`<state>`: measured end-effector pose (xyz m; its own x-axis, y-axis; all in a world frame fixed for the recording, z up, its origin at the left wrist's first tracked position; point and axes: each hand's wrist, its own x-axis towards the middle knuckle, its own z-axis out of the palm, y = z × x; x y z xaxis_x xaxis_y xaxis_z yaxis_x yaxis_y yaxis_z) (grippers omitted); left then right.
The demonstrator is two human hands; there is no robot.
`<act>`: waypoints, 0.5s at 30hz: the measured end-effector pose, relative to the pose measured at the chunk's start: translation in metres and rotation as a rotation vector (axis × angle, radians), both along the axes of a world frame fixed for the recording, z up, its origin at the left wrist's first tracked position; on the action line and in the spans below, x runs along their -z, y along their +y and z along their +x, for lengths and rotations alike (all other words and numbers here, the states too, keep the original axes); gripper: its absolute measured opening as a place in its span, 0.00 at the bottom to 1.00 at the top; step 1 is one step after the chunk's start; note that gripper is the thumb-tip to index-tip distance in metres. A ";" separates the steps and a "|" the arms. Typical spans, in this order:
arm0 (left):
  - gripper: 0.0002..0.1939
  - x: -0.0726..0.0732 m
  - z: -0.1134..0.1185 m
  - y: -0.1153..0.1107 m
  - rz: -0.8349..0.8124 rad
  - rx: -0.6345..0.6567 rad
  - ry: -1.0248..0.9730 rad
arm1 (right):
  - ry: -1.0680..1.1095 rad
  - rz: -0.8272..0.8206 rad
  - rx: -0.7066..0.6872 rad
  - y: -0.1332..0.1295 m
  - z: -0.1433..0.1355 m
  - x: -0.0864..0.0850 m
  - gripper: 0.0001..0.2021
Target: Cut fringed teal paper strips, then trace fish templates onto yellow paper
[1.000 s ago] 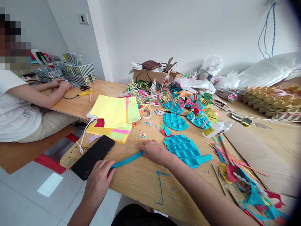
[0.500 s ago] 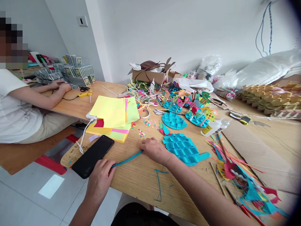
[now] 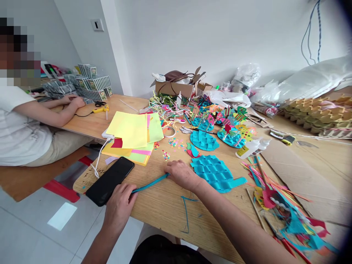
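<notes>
Blue strip [image 3: 151,183] between two bare hands above the wooden table [image 3: 162,209].
Left hand [image 3: 120,205] pinches its near end beside the black phone [image 3: 110,181]; right hand [image 3: 181,174] grips the far end, left of the blue woven piece [image 3: 213,172].

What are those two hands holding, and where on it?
A narrow blue paper strip: the left hand grips its near end, the right hand its far end, with the middle stretching between them.
</notes>
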<state>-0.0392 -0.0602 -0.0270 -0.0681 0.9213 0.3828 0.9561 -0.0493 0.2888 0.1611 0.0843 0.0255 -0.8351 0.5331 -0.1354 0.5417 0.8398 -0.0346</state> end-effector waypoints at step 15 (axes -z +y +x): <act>0.04 -0.002 0.002 0.000 -0.013 -0.010 -0.010 | 0.018 -0.015 -0.010 0.000 0.001 -0.003 0.06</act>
